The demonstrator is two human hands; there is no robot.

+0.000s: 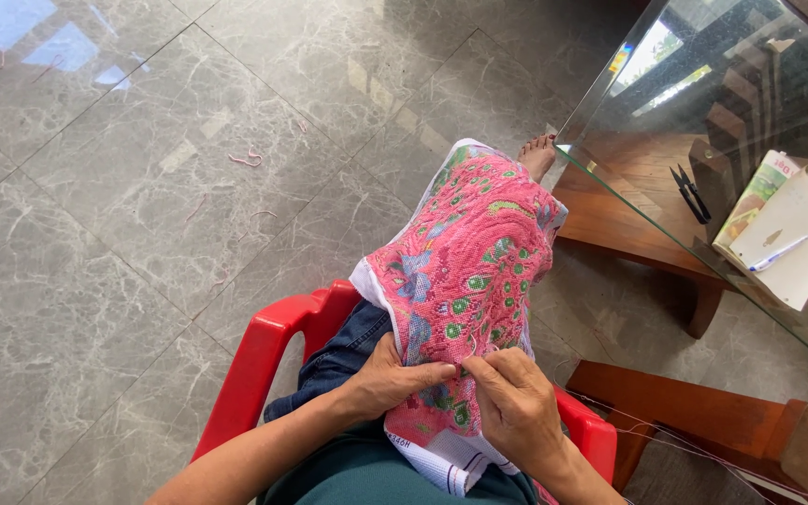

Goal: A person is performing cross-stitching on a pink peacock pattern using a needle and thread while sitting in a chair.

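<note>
A pink embroidered cloth [465,271] with green and blue peacock patterns lies draped over my knee. My left hand [390,379] presses its near left edge, fingers pinching the fabric. My right hand [512,402] sits just right of it, fingertips closed as if on a needle at the stitching; the needle itself is too small to see. A thin pink thread [703,447] runs off to the right from my hands. I sit on a red plastic chair [264,355].
A glass-topped wooden table [666,196] stands at the right, with small black scissors [692,194], a booklet and paper [783,238] and a pen [778,252] on it. Pink thread scraps [247,159] lie on the grey marble floor. My bare foot [540,154] shows beyond the cloth.
</note>
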